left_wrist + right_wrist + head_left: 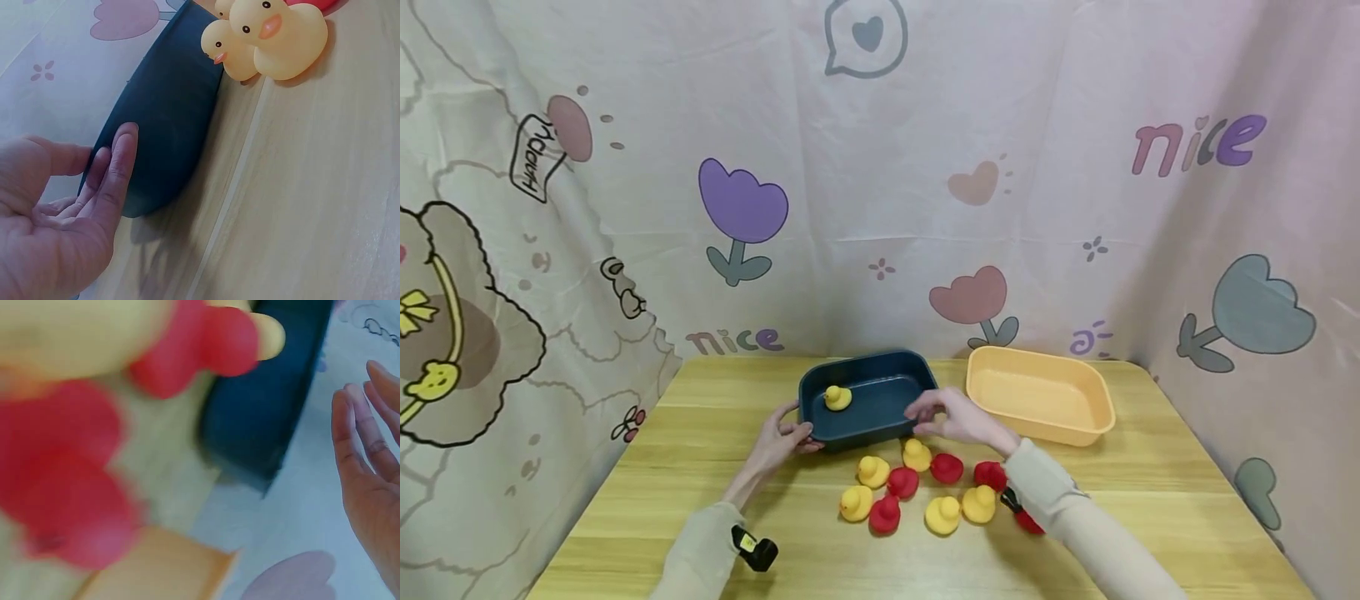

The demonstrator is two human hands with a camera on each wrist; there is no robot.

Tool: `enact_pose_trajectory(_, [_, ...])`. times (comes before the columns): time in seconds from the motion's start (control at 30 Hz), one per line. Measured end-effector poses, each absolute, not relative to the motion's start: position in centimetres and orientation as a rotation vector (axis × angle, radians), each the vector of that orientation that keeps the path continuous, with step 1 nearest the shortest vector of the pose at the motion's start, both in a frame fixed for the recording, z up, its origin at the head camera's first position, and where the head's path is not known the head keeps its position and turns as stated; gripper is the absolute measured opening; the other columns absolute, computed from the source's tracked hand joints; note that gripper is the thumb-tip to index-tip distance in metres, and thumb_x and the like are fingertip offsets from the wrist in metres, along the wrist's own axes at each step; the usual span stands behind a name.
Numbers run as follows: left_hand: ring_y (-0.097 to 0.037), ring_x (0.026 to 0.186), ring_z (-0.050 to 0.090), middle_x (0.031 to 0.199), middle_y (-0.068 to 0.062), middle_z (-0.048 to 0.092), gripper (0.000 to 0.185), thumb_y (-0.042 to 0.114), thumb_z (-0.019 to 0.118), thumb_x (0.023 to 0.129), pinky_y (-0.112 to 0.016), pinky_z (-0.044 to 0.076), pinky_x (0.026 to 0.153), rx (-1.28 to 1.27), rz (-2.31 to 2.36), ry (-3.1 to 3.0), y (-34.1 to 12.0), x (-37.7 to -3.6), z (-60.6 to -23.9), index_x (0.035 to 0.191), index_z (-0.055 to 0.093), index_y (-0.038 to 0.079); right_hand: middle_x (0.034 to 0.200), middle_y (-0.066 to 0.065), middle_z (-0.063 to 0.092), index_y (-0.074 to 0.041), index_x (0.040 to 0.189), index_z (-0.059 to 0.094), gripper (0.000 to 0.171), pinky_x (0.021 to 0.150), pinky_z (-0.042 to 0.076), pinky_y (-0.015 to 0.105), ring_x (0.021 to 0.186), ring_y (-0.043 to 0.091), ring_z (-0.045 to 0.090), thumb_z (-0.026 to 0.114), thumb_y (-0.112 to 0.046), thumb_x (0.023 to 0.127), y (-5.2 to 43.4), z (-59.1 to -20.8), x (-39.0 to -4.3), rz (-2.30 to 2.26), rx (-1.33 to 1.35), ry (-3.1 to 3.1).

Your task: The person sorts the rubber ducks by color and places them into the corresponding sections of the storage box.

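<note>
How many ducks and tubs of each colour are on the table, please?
Yellow ducks: 6, one in the dark blue tub and five on the table, for example
Red ducks: 5, for example, one partly hidden by the right sleeve
Dark blue tub: 1
Orange tub: 1
Total: 13

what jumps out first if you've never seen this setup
A cluster of yellow and red rubber ducks sits on the wooden table, just in front of a dark blue tub holding one yellow duck. The left hand touches the tub's corner; an empty orange tub stands to its right.
</note>
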State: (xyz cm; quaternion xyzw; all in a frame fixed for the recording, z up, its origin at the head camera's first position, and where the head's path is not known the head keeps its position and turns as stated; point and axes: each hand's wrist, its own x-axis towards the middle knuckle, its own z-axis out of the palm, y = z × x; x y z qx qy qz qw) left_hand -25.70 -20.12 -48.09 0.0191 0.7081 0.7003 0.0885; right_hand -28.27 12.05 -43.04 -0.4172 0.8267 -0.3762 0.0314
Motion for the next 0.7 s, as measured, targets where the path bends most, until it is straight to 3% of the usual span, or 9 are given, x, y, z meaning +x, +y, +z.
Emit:
enact_pose_trajectory(0.3, [-0.026,0.073,0.067,0.088,-0.025,0.06,0.059,0.002,0.048,0.089,-0.043,0.054,0.077,0.046,2.101,2.109,-20.1,-25.5,-48.2,0.139,0.017,0.002,0.104,0.011,0.065,-0.012,0.105,0.064,0.028,0.08,0.053,0.04,0.085,0.022,0.061,0.068,-0.014,0.078,14.1,-45.3,-26.8,-1.168,-1.107,2.538])
enact_pose_trajectory(0.5, [-0.025,0.073,0.067,0.083,-0.018,0.062,0.058,0.003,0.048,0.09,-0.043,0.055,0.077,0.018,2.086,2.103,-20.2,-25.4,-48.2,0.139,0.019,0.005,0.101,0.009,0.066,-0.005,0.107,0.063,0.033,0.078,0.054,0.035,0.08,0.014,0.06,0.068,-0.019,0.078,13.8,-46.4,-27.1,-1.174,-1.085,2.524])
enact_pose_trajectory(0.7, [-0.026,0.074,0.067,0.087,-0.023,0.06,0.056,0.004,0.047,0.09,-0.045,0.054,0.079,0.022,2.093,2.108,-20.2,-25.5,-48.0,0.139,0.02,0.005,0.099,0.008,0.066,-0.005,0.108,0.064,0.035,0.074,0.056,0.032,0.077,0.011,0.06,0.068,-0.021,0.078,13.4,-47.5,-27.5,-1.173,-1.144,2.54])
